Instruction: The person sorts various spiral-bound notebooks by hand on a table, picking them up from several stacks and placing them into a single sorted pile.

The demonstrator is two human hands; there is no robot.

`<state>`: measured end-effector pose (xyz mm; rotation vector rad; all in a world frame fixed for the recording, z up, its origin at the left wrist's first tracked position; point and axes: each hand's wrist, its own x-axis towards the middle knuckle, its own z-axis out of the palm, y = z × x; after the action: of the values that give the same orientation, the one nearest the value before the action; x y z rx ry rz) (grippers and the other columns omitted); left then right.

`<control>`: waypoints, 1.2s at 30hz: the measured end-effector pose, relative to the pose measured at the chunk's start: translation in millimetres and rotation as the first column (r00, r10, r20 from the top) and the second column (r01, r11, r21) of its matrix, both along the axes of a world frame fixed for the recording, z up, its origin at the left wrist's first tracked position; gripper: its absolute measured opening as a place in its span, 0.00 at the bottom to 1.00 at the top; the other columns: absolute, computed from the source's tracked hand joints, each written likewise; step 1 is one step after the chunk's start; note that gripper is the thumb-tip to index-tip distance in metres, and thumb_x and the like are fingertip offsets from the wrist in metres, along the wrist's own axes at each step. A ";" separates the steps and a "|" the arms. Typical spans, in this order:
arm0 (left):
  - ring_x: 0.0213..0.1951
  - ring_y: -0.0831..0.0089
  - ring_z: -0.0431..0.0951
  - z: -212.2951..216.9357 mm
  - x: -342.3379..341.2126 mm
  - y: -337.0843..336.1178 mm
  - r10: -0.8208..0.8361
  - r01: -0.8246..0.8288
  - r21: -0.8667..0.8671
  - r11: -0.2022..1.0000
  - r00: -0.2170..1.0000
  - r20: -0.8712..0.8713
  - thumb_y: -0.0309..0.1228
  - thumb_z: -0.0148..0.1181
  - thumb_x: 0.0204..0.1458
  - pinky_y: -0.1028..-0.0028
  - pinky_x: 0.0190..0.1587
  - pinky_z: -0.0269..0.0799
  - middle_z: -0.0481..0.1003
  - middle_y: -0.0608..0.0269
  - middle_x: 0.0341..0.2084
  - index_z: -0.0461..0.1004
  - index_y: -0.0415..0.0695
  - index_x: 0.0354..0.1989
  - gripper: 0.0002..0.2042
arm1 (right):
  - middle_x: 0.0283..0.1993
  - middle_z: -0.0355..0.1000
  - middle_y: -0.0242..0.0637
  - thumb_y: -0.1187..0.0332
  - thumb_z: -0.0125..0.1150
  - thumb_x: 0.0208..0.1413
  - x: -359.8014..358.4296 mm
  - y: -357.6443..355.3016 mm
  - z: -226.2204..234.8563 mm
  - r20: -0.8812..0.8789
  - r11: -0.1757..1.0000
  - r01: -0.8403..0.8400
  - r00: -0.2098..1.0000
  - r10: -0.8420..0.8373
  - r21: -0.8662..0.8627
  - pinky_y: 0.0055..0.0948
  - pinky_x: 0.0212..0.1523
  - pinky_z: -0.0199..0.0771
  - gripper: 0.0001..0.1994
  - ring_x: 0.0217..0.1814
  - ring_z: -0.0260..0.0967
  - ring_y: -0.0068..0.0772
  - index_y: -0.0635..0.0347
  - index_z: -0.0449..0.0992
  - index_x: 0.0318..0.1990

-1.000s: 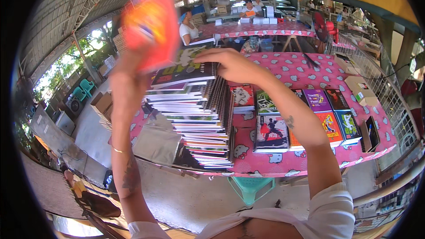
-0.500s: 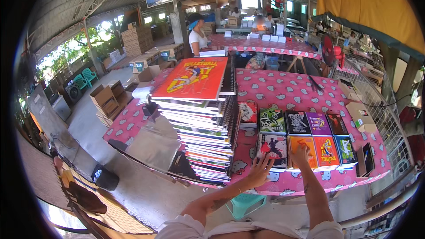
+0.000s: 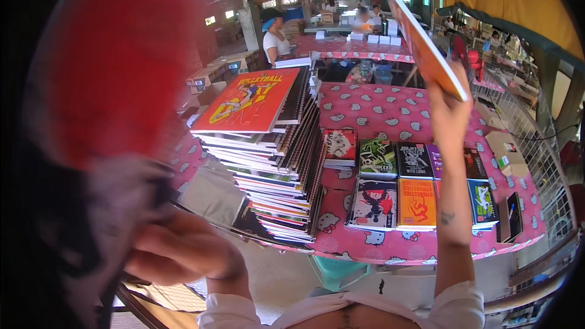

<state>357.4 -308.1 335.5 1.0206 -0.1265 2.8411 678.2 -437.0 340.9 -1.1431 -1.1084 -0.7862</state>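
My left hand (image 3: 189,253) is closed on a notebook (image 3: 116,79) raised very near on the left; its red, grey and black cover is blurred. Up at the right, my right hand (image 3: 451,106) grips an orange notebook (image 3: 423,45), tilted with its white page edge showing. Below lie two rows of short notebook stacks. The front row has a grey one with a dark figure (image 3: 373,204), an orange one (image 3: 417,203) and a green-and-blue one (image 3: 483,201); my right forearm covers part of this row. A tall leaning pile of spiral notebooks (image 3: 277,170), topped by a red cover, stands between my hands.
A pink patterned cloth (image 3: 372,106) covers the table. At its right lie a dark tray with a pen (image 3: 510,216) and an open cardboard box (image 3: 507,153). A green stool (image 3: 338,273) stands below. Across the table is a person in a white shirt (image 3: 275,42).
Both hands have risen from the front-row stacks, each with a notebook: the left toward the near left, the right up and away with the orange one.
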 end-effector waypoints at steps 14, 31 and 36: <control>0.59 0.59 0.67 70.7 -30.5 172.8 -0.412 0.048 -0.415 0.909 0.261 -0.873 0.59 0.37 0.61 0.64 0.64 0.55 0.71 0.48 0.57 0.69 0.29 0.56 0.38 | 0.47 0.76 0.41 0.78 0.57 0.51 40.5 203.3 -139.2 -0.291 0.865 -0.262 0.946 0.142 -0.429 0.32 0.44 0.75 0.17 0.46 0.75 0.36 0.61 0.75 0.49; 0.35 0.68 0.78 -189.6 34.6 369.6 -0.562 -0.570 -0.352 0.743 -0.244 -0.791 0.39 0.52 0.61 0.70 0.40 0.71 0.78 0.53 0.37 0.75 0.41 0.54 0.18 | 0.38 0.75 0.33 0.76 0.57 0.57 53.1 180.5 -136.9 -0.824 0.917 -0.400 0.520 0.225 -0.002 0.25 0.21 0.75 0.10 0.36 0.75 0.24 0.61 0.72 0.47; 0.32 0.69 0.77 -60.0 61.4 389.3 -0.317 -0.521 -0.258 0.813 -0.026 -0.948 0.34 0.55 0.60 0.71 0.38 0.72 0.79 0.54 0.34 0.76 0.41 0.53 0.16 | 0.46 0.73 0.39 0.82 0.54 0.52 -12.9 153.1 16.6 -0.455 0.826 -0.496 0.690 0.562 0.269 0.37 0.49 0.79 0.13 0.46 0.73 0.28 0.61 0.68 0.45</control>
<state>418.8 81.2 275.5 2.5757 0.9506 1.1028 665.3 -283.8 357.4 -0.7847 -0.8410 -0.0622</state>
